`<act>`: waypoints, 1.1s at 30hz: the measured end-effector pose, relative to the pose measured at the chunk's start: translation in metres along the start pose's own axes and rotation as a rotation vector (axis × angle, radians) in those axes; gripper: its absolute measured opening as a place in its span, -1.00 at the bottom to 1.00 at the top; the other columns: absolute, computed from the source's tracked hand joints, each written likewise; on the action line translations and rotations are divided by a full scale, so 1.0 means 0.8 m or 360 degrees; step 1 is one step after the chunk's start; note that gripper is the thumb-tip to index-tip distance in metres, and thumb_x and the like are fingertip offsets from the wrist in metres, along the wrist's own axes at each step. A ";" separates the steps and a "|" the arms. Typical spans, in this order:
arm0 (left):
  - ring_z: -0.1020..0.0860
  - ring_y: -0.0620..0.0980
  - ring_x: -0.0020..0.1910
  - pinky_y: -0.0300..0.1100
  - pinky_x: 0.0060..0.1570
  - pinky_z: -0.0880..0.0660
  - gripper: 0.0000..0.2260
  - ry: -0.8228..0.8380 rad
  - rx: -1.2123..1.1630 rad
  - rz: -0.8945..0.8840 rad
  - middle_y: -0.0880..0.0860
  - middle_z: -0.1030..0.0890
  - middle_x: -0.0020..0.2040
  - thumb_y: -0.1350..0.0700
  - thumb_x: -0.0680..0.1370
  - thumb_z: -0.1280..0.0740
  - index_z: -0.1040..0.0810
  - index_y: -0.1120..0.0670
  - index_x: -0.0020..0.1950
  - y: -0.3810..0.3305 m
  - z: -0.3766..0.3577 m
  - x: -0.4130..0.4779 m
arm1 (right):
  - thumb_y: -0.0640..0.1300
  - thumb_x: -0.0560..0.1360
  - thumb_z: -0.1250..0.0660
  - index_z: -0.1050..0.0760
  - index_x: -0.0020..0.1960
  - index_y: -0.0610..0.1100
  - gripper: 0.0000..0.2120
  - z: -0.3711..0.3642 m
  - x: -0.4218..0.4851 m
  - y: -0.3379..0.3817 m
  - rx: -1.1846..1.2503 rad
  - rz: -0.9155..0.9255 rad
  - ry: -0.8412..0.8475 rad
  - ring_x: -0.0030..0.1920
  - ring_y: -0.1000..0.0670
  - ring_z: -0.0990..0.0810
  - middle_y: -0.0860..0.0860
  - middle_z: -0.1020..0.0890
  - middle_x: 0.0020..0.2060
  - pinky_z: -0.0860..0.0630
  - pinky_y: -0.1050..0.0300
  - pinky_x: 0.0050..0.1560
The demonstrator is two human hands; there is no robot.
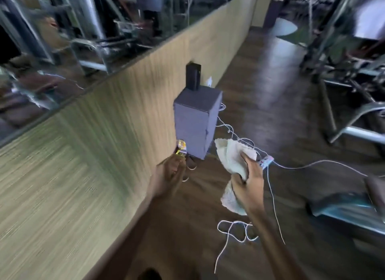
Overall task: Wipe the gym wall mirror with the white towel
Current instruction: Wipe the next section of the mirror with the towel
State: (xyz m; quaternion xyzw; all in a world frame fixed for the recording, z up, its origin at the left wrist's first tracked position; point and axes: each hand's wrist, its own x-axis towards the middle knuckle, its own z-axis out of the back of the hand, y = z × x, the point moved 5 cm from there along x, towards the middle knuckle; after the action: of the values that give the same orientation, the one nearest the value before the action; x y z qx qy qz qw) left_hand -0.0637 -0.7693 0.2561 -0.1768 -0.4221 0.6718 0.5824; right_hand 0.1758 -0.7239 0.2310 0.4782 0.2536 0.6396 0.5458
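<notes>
The wall mirror (62, 40) runs along the upper left, above a tan wood-grain wall panel (83, 154), and reflects gym machines. My right hand (249, 181) grips the crumpled white towel (231, 160), which hangs above the floor at centre right, well away from the mirror. My left hand (169, 173) is low near the wall and holds a small yellow and dark object (181, 148); the blur hides what it is.
A grey box (196, 121) stands on the floor against the wall with a black device (193, 76) on top. White cables (235, 229) and a power strip (265, 162) lie across the dark wood floor. Gym machines (343, 60) and a bench (350, 206) stand to the right.
</notes>
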 end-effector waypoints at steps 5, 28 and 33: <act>-0.59 -0.36 -0.29 -0.51 -0.32 -0.38 -0.87 0.0056 -0.0274 0.0158 -0.40 -0.61 -0.26 0.13 0.61 -0.32 -0.55 -0.10 -0.08 0.017 -0.054 0.068 | 0.00 0.35 -0.14 -0.51 0.33 -0.20 -0.39 -0.020 0.066 -0.036 0.0009 0.0002 0.0088 0.20 -0.17 -0.52 0.09 -0.54 0.13 -0.27 0.39 0.23; -0.62 -0.18 -0.14 -0.32 -0.20 -0.45 -0.77 -0.0422 -0.0379 0.0138 -0.11 -0.65 -0.16 -0.16 0.61 -0.26 -0.59 -0.04 0.06 0.102 -0.076 0.651 | 0.05 0.31 -0.17 -0.52 0.25 0.12 -0.49 -0.299 0.664 -0.013 0.0537 0.0120 0.0319 0.21 0.20 -0.55 0.25 -0.60 0.18 -0.43 0.27 0.22; -0.62 -0.22 -0.13 -0.34 -0.21 -0.50 -0.87 -0.0660 -0.0129 -0.0016 -0.24 -0.63 -0.13 -0.11 0.59 -0.22 -0.55 -0.19 0.02 0.089 -0.047 0.732 | 0.00 0.34 -0.18 -0.53 0.25 0.03 -0.51 -0.356 0.763 0.023 0.0714 0.0351 0.0462 0.16 0.26 -0.56 0.24 -0.62 0.17 -0.40 0.42 0.13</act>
State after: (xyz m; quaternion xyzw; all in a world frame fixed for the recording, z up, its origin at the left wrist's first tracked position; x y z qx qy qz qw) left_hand -0.2329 -0.2075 0.3280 -0.0558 -0.5606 0.6733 0.4789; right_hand -0.0534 -0.0986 0.3328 0.5151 0.4109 0.6847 0.3115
